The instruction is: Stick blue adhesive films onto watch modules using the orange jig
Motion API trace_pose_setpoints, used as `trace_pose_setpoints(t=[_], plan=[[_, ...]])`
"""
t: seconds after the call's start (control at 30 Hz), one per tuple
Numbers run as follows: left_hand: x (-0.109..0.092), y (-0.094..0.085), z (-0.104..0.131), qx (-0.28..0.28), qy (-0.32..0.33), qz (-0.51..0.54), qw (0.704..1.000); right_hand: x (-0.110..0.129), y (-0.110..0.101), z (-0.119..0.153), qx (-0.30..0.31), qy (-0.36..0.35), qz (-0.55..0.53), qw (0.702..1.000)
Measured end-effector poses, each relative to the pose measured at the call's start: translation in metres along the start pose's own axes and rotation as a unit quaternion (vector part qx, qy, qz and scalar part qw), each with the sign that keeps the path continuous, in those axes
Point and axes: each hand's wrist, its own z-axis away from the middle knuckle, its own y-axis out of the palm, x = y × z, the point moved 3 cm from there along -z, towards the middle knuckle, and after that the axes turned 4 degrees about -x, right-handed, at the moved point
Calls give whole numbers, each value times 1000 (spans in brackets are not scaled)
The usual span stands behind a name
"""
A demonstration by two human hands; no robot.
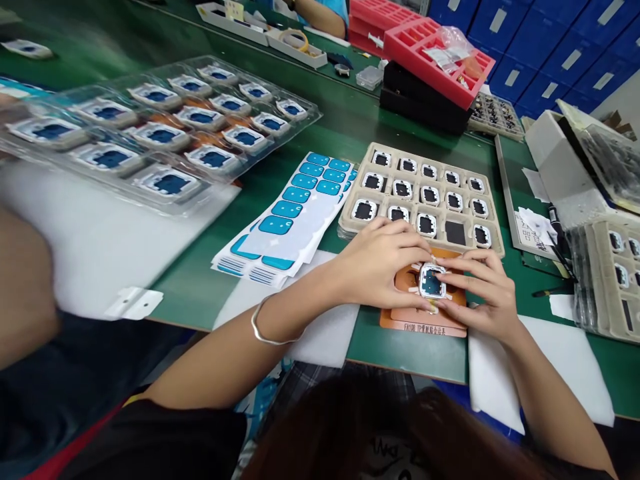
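Both hands meet at a small white-framed part [432,281] with a dark blue middle, over an orange fixture plate [425,325]. My left hand [387,263] grips the part's left side, thumb at the lower edge and fingers at the top. From the right, my right hand [483,290] holds its other side, with a fingertip over the blue middle. Just behind the hands lies a beige tray [420,157] of similar white-framed parts; one front-row pocket shows only its dark bottom. Sheets of blue stickers [295,193] lie left of that tray.
A clear tray [210,175] of white-framed parts is at the left, beside another person's arm [25,287]. Red bins [435,53] stand at the back. More beige trays [607,287] are stacked right. White foam sheets [555,367] lie along the front edge.
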Motion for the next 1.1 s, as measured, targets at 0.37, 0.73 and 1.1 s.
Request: trace_pose_setpoints(t=[0.37,0.73,1.1], plan=[[-1,0,1,0,10,-33,999,-7,1,3,7,6,-41,999],[-1,2,0,-17,6,-7,1000,-11,2,6,18,44,-72,996],[3,5,0,25,-32,23,999,-10,3,4,36,32,-66,997]])
